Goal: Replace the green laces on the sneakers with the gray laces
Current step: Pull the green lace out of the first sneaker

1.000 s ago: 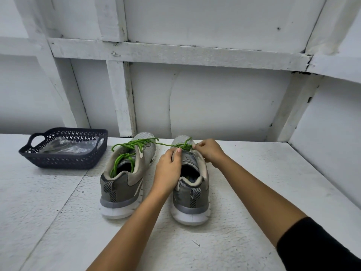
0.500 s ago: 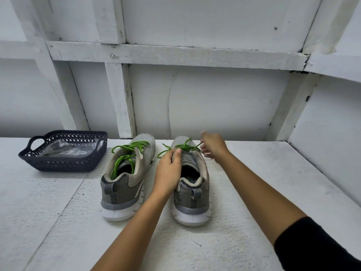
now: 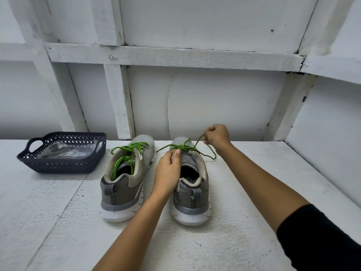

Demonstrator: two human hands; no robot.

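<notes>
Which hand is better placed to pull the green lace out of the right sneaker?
Right. The right hand pinches the lace above the toe, while the left hand grips the sneaker and steadies it.

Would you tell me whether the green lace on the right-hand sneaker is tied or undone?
Undone but threaded near the toe of the sneaker: one free end of the green lace points left, and the right hand pinches another strand.

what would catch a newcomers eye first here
The bright green lace stands out: the right hand pinches it, raised above the right-side sneaker, which the left hand grips at the tongue. Beside it, the other sneaker is laced in green, and a dark basket sits at far left.
</notes>
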